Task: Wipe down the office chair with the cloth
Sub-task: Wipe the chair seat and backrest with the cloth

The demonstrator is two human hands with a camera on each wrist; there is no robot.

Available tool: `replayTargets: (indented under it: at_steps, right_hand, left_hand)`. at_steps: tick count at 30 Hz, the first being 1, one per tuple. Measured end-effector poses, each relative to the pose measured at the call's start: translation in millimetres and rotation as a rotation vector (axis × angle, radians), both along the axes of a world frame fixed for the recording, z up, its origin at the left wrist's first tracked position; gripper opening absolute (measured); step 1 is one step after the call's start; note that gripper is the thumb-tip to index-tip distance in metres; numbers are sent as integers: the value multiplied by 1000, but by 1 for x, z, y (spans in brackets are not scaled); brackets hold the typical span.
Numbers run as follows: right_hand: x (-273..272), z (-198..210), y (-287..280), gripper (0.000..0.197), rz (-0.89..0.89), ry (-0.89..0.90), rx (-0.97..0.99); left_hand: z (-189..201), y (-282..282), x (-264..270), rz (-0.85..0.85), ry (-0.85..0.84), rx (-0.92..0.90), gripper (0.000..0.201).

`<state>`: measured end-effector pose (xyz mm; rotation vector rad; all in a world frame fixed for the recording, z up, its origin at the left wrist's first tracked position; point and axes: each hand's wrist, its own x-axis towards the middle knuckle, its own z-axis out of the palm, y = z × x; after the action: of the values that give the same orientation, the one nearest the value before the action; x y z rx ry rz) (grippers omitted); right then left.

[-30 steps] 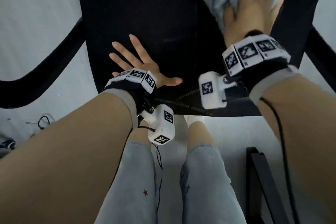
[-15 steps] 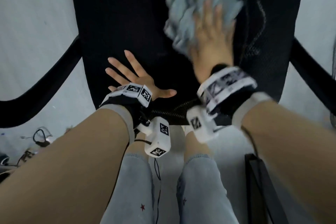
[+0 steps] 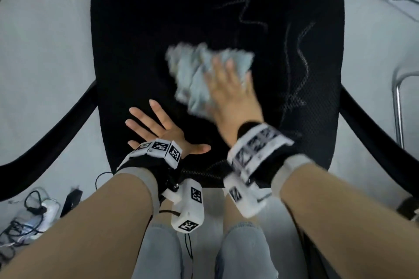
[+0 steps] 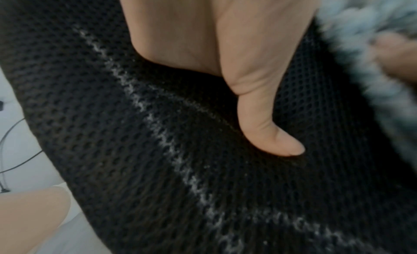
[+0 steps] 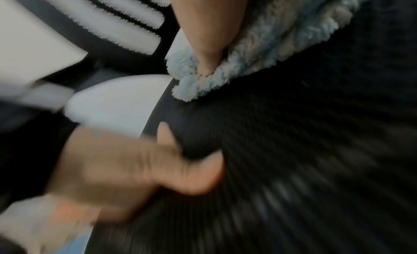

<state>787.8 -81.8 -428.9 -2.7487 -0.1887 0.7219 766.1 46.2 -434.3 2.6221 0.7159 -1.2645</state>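
— What is seen at the hands?

— The right hand (image 3: 229, 88) is laid flat, fingers straight, on a fluffy pale-blue cloth (image 3: 195, 75), which is pressed against the black mesh seat of the office chair (image 3: 140, 29). The left hand (image 3: 158, 129) is spread open, palm down on the mesh near the seat's front edge, with the thumb (image 4: 268, 129) stretched out toward the right arm.

— Where is the cloth placed, and how is it turned?

— It is found near the middle of the seat, bunched under and to the left of the right hand, just beyond the left hand's fingertips. Its longer side is run roughly from the front of the seat toward the back. Its outline is blurred.

— And around them?

— Pale wavy marks (image 3: 297, 70) are seen on the mesh to the right of the cloth. Black armrests (image 3: 56, 133) are curved away on both sides, and cables (image 3: 25, 217) are strewn on the light floor at the lower left.
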Motion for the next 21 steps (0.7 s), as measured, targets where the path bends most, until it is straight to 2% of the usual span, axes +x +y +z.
replayTargets:
  at_steps: [3,5,7,10,12,14,16,18,21]
  right_hand:
    - [-30,5,-3,63,165,52,126]
    - [-19,7,-16,66,179,72,68]
    - [6,9,-34,68,54,47,-31]
    - [50,13,-66,63,-284,4,-16]
    - [66,11,-74,65,-381,-46,5]
    - [69,9,-60,65,-405,-87,10]
    - [57,6,-34,61,-331,-98,23]
    - [38,3,-14,59,-164,-78,40]
    - [36,3,-31,59,64,-100,60]
  left_hand:
    - [5,-2,1,38,-18,-12,151]
    - [14,-4,0,64,-44,-25,152]
    - [22,-5,5,88,-108,-73,151]
    - [27,-4,42,115,-258,-174,148]
    - [23,-7,72,69,-257,-180,149]
    - [12,-12,86,18,-225,-121,152]
    - [-1,-18,86,-23,-235,-42,154]
    - [-4,-22,85,10,-239,17,156]
    - [4,-21,88,23,-200,-40,155]
